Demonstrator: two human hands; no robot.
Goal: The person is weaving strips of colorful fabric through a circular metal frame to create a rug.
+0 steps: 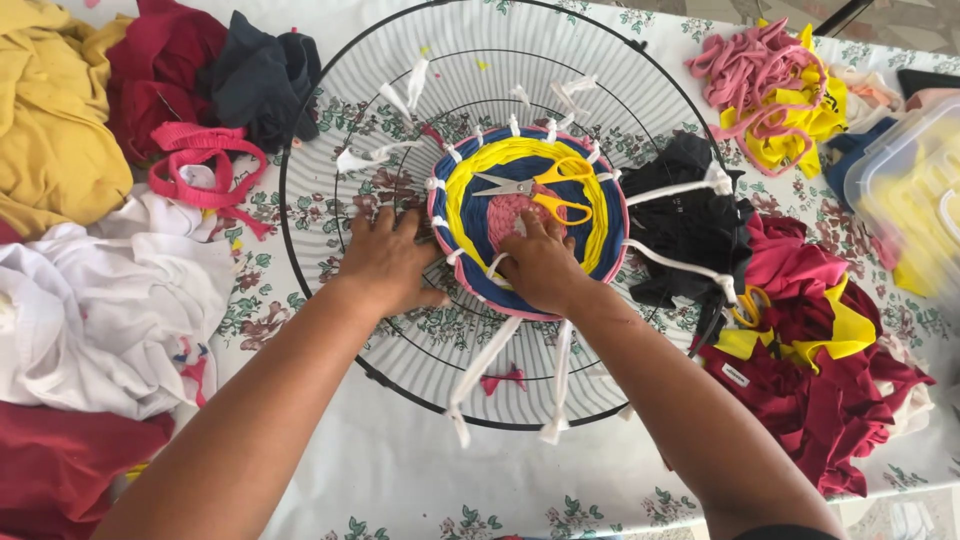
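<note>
A round wire fan guard (300, 130) lies flat on the table with white cloth strips (488, 362) tied across it like spokes. A circular woven mat (600, 225) of pink, blue and yellow fabric rings sits at its centre. Yellow-handled scissors (545, 190) rest on top of the mat. My left hand (385, 260) lies flat on the wire just left of the mat, fingers spread and touching its edge. My right hand (540, 265) presses on the mat's lower part, fingers curled at the weave; whether it pinches a strip is hidden.
Piles of cloth surround the guard: yellow, red and dark fabric (150, 70) at back left, white cloth (110, 300) at left, red and yellow fabric (820, 370) at right, black cloth (690, 215), pink strips (750, 65). A clear plastic box (905, 180) stands at far right.
</note>
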